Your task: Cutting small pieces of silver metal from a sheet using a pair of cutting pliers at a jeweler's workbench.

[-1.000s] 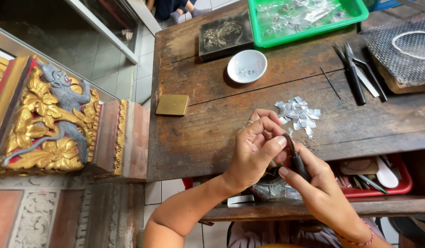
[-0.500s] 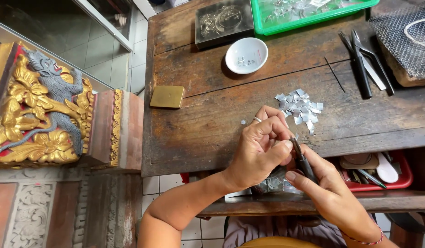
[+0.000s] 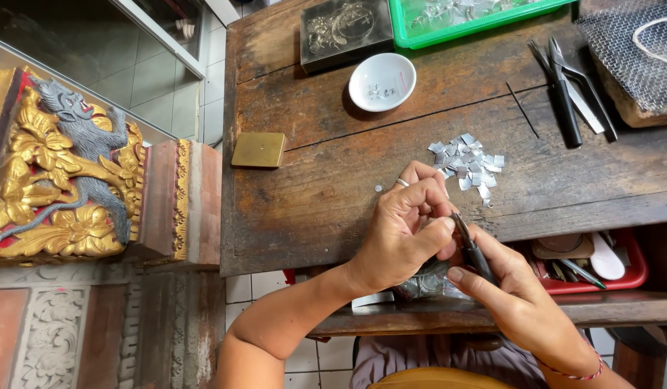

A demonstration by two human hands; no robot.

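My right hand [image 3: 513,288] grips dark pliers [image 3: 469,243] at the table's [image 3: 312,194] near edge; my left hand [image 3: 405,230] pinches closed at their tip. Silver scraps [image 3: 467,160] lie at twelve o'clock, a white bowl [image 3: 381,81] at eleven.

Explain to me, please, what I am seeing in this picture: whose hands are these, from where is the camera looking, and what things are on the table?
There is no machine here. The camera is worn on a person's head and looks down at their own two bare hands over a worn wooden workbench.

The left hand pinches something too small to make out. The right hand holds a dark slim tool whose tip meets the left fingers.

On the bench lie a pile of small silvery metal pieces, a white bowl, a flat brass-coloured block, a dark box, a green tray and black pliers. A red tray of tools sits on a lower shelf. At the left stands a gilded carving.
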